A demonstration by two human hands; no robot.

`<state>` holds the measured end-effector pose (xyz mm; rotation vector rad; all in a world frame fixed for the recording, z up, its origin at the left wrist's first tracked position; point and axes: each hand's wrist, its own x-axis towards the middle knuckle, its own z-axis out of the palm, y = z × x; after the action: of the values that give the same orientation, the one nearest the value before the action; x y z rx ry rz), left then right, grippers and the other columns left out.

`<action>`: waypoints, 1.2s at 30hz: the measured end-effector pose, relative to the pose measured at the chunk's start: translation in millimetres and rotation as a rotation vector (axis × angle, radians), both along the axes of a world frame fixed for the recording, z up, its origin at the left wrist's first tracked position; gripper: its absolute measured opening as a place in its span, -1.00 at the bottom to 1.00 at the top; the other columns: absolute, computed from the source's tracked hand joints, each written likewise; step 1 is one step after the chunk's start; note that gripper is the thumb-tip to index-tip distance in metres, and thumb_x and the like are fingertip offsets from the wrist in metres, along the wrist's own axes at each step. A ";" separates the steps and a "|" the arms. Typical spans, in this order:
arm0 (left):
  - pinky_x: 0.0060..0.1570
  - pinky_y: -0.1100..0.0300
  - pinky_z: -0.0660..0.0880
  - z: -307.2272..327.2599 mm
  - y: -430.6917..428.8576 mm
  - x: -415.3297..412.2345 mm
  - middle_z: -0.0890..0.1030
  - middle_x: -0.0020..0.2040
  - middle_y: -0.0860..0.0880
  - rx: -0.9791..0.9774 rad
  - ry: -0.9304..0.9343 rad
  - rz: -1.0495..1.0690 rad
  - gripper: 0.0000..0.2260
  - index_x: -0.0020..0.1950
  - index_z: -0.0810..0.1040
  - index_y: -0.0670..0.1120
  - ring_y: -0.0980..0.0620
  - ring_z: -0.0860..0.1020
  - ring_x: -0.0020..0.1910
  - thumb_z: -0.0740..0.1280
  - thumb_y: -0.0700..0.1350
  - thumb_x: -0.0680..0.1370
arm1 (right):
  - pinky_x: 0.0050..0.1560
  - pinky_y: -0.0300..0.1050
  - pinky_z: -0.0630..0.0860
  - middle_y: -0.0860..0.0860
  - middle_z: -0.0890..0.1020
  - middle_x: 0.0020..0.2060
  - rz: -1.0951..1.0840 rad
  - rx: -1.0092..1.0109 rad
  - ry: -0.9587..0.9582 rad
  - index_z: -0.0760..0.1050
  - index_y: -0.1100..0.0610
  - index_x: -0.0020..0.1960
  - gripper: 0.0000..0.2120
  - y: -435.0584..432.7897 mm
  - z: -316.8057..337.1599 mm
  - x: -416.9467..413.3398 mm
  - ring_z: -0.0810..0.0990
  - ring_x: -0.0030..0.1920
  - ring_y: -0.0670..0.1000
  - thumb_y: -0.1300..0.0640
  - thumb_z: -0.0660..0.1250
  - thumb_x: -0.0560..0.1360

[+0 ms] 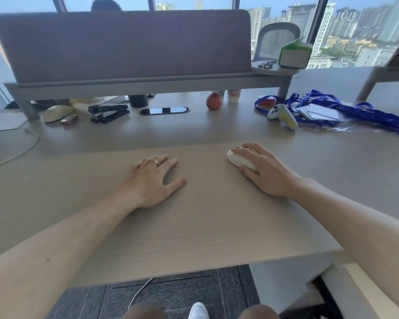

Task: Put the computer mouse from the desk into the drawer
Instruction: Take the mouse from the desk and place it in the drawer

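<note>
White computer mouse (237,158) flat on the desk (194,226), right of centre.

A pale wood desk (194,226) held a white mouse (236,158), black stapler (108,112), red apple (213,101), game controller (282,116) and blue lanyards (366,113).

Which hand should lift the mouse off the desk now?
Right. The right hand already lies over the white mouse, fingers around it. The left hand rests flat on the desk, apart from it.
</note>
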<state>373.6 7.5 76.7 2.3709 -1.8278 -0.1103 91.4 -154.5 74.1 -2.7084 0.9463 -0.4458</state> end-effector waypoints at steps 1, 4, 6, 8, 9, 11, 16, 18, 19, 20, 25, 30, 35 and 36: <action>0.49 -0.06 0.04 1.2 -0.6 -1.9 0.16 0.62 0.06 0.002 0.001 0.002 -0.30 0.59 0.19 0.17 -0.03 0.10 0.58 0.05 0.45 0.50 | 0.43 0.03 0.32 -0.01 0.31 0.44 0.002 -0.002 0.001 0.29 -0.12 0.50 -0.53 1.2 0.7 -1.5 0.39 0.42 0.10 -0.08 0.16 0.60; 0.48 -0.07 0.06 5.5 -1.4 -9.6 0.18 0.61 0.05 0.010 -0.005 -0.009 -0.33 0.57 0.22 0.15 -0.05 0.13 0.57 0.09 0.41 0.52 | 0.42 0.04 0.33 -0.02 0.32 0.44 0.002 -0.003 0.000 0.31 -0.14 0.49 -0.55 10.2 3.8 -10.7 0.39 0.41 0.09 -0.08 0.16 0.61; 0.48 -0.07 0.07 11.2 -1.2 -18.4 0.18 0.61 0.04 0.024 -0.011 -0.029 -0.32 0.57 0.22 0.15 -0.07 0.14 0.57 0.12 0.41 0.51 | 0.41 0.05 0.34 -0.02 0.33 0.43 -0.002 -0.009 0.001 0.32 -0.15 0.48 -0.56 18.8 8.0 -22.3 0.41 0.39 0.10 -0.10 0.14 0.60; 0.47 -0.07 0.09 19.6 -1.0 -30.7 0.19 0.61 0.03 0.024 -0.026 -0.057 -0.32 0.57 0.22 0.14 -0.07 0.14 0.56 0.16 0.40 0.51 | 0.38 0.06 0.37 -0.02 0.35 0.42 -0.026 -0.024 -0.006 0.33 -0.15 0.47 -0.56 27.6 15.6 -38.5 0.44 0.37 0.11 -0.09 0.15 0.60; 0.46 -0.06 0.10 25.0 -0.9 -37.9 0.20 0.60 0.02 0.018 -0.030 -0.072 -0.32 0.57 0.22 0.13 -0.06 0.14 0.56 0.17 0.39 0.51 | 0.38 0.05 0.37 -0.01 0.35 0.41 -0.045 -0.032 -0.012 0.34 -0.14 0.47 -0.57 32.7 20.8 -48.1 0.45 0.35 0.11 -0.07 0.17 0.60; 0.45 -0.06 0.11 35.9 -0.7 -53.3 0.22 0.60 0.01 0.004 -0.030 -0.109 -0.33 0.57 0.23 0.12 -0.05 0.14 0.56 0.18 0.37 0.52 | 0.36 0.00 0.37 0.00 0.36 0.41 -0.091 -0.054 -0.025 0.35 -0.11 0.47 -0.57 43.4 30.9 -68.7 0.46 0.33 0.11 -0.01 0.21 0.61; 0.46 -0.03 0.15 54.1 -0.7 -97.3 0.24 0.59 0.01 -0.024 -0.046 -0.214 -0.30 0.58 0.22 0.11 -0.05 0.18 0.55 0.16 0.40 0.51 | 0.37 0.06 0.36 0.07 0.38 0.40 -0.206 -0.085 -0.065 0.38 -0.04 0.48 -0.56 74.5 51.0 -129.8 0.44 0.34 0.16 0.05 0.26 0.60; 0.47 -0.04 0.15 58.5 -1.0 -120.2 0.23 0.59 0.02 -0.039 -0.049 -0.267 -0.28 0.58 0.22 0.12 -0.05 0.18 0.55 0.16 0.41 0.49 | 0.37 0.11 0.37 0.08 0.38 0.41 -0.255 -0.085 -0.066 0.38 -0.04 0.48 -0.55 87.5 55.0 -157.7 0.44 0.35 0.17 0.05 0.26 0.60; 0.48 -0.04 0.14 60.2 -1.5 -132.4 0.23 0.59 0.02 -0.044 -0.042 -0.296 -0.28 0.58 0.22 0.12 -0.05 0.17 0.55 0.17 0.42 0.49 | 0.36 0.13 0.37 0.09 0.38 0.41 -0.278 -0.085 -0.068 0.38 -0.03 0.48 -0.55 94.6 56.8 -172.1 0.44 0.34 0.17 0.05 0.26 0.59; 0.49 -0.04 0.14 61.7 -1.5 -145.7 0.22 0.60 0.02 -0.042 -0.021 -0.324 -0.28 0.58 0.22 0.11 -0.04 0.16 0.56 0.18 0.41 0.50 | 0.36 0.12 0.38 0.09 0.39 0.40 -0.301 -0.086 -0.071 0.39 -0.02 0.48 -0.55 101.8 57.8 -186.5 0.44 0.34 0.17 0.06 0.26 0.59; 0.37 0.06 0.34 61.5 5.9 -223.2 0.43 0.46 -0.02 -0.064 0.092 -0.514 -0.37 0.54 0.32 0.05 -0.02 0.42 0.39 0.26 0.31 0.54 | 0.27 -0.15 0.31 0.07 0.42 0.37 -0.436 -0.101 -0.085 0.42 0.01 0.46 -0.56 141.4 53.7 -261.3 0.47 0.30 0.10 0.10 0.29 0.58; 0.02 0.07 0.55 29.9 25.5 -323.3 0.67 -0.01 0.08 -0.101 0.262 -0.772 -0.58 0.35 0.56 -0.01 0.10 0.59 -0.14 0.33 0.15 0.56 | 0.29 -0.08 0.37 0.03 0.42 0.37 -0.610 -0.072 -0.068 0.41 -0.05 0.46 -0.56 171.7 30.8 -328.7 0.46 0.31 0.09 0.03 0.27 0.58; 0.33 -0.05 0.41 -26.1 17.0 -389.1 0.41 0.43 -0.14 0.054 0.134 -0.728 -0.50 0.48 0.33 -0.15 -0.14 0.41 0.39 0.27 0.06 0.61 | 0.30 -0.12 0.35 0.04 0.39 0.40 -0.705 -0.032 -0.047 0.39 -0.03 0.47 -0.54 184.8 9.4 -365.9 0.44 0.34 0.08 0.05 0.27 0.57; 0.35 -0.06 0.39 -33.6 11.7 -393.4 0.36 0.47 -0.16 0.094 0.112 -0.703 -0.50 0.49 0.30 -0.16 -0.17 0.38 0.42 0.26 0.04 0.62 | 0.32 -0.09 0.36 0.04 0.38 0.41 -0.717 -0.021 -0.047 0.38 -0.04 0.48 -0.53 185.2 6.0 -370.2 0.43 0.35 0.08 0.05 0.27 0.57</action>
<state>-19.8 19.2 43.1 1.6142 -2.5406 -0.3975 -278.8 30.7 80.0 -2.2802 1.8929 -0.6341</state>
